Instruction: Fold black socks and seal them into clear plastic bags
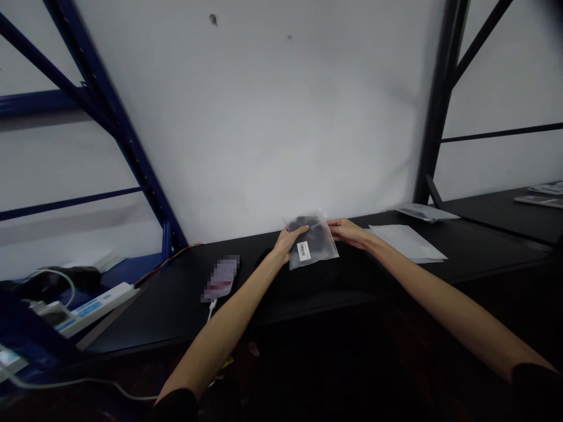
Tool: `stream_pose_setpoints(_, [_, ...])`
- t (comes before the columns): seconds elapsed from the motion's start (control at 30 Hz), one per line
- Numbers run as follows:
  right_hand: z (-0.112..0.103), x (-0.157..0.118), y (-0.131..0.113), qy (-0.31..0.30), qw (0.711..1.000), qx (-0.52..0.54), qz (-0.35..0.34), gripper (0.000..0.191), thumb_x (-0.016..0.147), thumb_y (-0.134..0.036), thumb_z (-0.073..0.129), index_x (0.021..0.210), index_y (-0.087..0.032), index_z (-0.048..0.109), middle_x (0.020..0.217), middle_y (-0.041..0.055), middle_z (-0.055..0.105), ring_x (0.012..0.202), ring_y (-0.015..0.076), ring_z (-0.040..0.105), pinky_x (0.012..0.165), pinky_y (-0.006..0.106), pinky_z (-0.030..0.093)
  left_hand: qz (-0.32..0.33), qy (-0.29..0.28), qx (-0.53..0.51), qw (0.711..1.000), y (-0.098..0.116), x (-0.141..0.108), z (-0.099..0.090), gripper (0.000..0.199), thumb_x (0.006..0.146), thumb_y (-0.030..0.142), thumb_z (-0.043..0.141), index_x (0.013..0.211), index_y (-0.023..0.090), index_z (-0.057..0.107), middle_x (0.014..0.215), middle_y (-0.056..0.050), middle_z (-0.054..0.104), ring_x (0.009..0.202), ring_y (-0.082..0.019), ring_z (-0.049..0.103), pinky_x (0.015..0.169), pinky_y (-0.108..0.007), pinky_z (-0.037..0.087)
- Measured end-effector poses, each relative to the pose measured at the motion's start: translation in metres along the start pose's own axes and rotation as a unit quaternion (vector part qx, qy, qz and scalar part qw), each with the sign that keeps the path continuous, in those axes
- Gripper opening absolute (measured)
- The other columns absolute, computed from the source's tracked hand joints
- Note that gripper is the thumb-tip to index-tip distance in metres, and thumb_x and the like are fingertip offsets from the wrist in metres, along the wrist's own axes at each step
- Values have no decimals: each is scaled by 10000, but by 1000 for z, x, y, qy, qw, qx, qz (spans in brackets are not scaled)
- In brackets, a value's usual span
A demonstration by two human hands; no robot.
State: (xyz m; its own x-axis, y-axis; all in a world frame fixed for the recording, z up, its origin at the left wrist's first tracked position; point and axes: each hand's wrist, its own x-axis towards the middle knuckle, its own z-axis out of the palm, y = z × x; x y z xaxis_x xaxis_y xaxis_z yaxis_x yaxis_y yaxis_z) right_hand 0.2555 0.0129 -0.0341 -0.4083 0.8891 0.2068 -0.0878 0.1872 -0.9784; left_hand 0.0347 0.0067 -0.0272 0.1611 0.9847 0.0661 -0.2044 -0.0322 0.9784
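A frosted plastic bag (pixel 323 249) with something dark inside and a white barcode label (pixel 303 251) is held up over the black shelf. My left hand (pixel 288 241) grips its left side, thumb lying across the front. At the bag's right edge is my right hand (pixel 346 231), its fingers closed at the edge and partly hidden behind it. Just right of that hand, white flat bags or sheets (pixel 409 242) lie on the shelf. Dark material sits beneath the bag, too dim to make out.
A phone (pixel 222 278) with a white cable lies on the black shelf (pixel 176 316) at left. Beyond it are a white power strip (pixel 99 308) and a blue rack post (pixel 127 140). Another flat bag (pixel 424 211) rests near the black post (pixel 435 105). A white wall (pixel 281 117) stands behind.
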Motion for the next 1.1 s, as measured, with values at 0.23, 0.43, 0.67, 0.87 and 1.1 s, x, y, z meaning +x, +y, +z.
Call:
stream_pose_setpoints(0.23, [-12, 2, -6, 159, 987, 27, 9, 267, 1003, -404, 583, 992, -175, 719, 1115, 114, 735, 905, 192, 693, 755, 289, 564, 26, 17, 15, 999, -1, 2, 2, 561, 649, 335, 919, 1129, 164, 686, 1033, -124, 764, 865, -231, 741, 823, -384, 608])
stream_pose_setpoints(0.43, [-2, 0, -6, 61, 993, 79, 64, 421, 858, -561, 746, 1003, -167, 712, 1042, 131, 718, 909, 232, 666, 821, 370, 561, 24, -7, 7, 1000, -3, -1, 10, 527, 649, 347, 913, 1077, 155, 673, 1027, -121, 754, 841, -219, 724, 821, -370, 594])
stream_pose_setpoints(0.67, [2, 5, 7, 85, 994, 37, 55, 262, 804, -398, 828, 857, -179, 696, 881, 56, 704, 752, 155, 630, 679, 287, 517, 55, 136, 123, 981, 4, 9, -4, 717, 756, 467, 829, 1296, 215, 429, 1259, -135, 637, 1174, -267, 620, 975, -350, 500])
stream_pose_setpoints(0.87, [8, 8, 12, 98, 994, 18, 42, 250, 793, -390, 835, 858, -185, 707, 816, 31, 699, 689, 131, 614, 618, 257, 494, 289, 136, 319, 892, 19, 27, 4, 402, 793, 270, 756, 1156, 213, 595, 1377, -158, 558, 1454, -324, 359, 1215, -445, 209])
stream_pose_setpoints(1.1, [10, 7, 4, 99, 994, 22, 46, 253, 775, -373, 842, 843, -189, 682, 783, 11, 689, 672, 132, 630, 600, 242, 508, 122, -23, 413, 902, 32, 80, 31, 196, 737, 287, 760, 614, 227, 620, 725, -45, 697, 1044, -292, 660, 1031, -384, 413])
